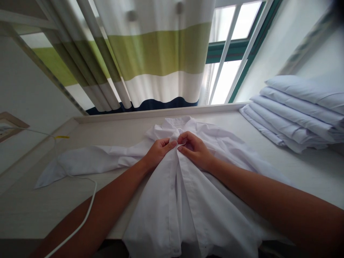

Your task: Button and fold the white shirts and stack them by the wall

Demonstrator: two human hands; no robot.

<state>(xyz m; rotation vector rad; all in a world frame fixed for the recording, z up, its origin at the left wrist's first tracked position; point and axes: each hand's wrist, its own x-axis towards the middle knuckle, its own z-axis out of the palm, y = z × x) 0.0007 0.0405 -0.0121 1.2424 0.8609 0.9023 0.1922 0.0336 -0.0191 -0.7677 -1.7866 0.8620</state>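
A white button-up shirt [215, 200] lies front side up, its collar toward the window and its lower hem hanging over the near table edge. Both hands meet at the front opening, a little below the collar. My left hand [161, 148] pinches the left front edge between thumb and fingers. My right hand [195, 148] grips the right front edge in a pinch, its fingertips close to the left thumb. Below the hands the two front edges hang apart. One sleeve stretches out to the left; the other side spreads to the right. Any button between the fingertips is hidden.
A stack of folded white garments [298, 114] stands at the right on the pale table [107, 129]. A white cable [92, 197] passes across the left side, over my left forearm. Behind the table hang striped curtains [161, 53] beside a barred window [228, 53].
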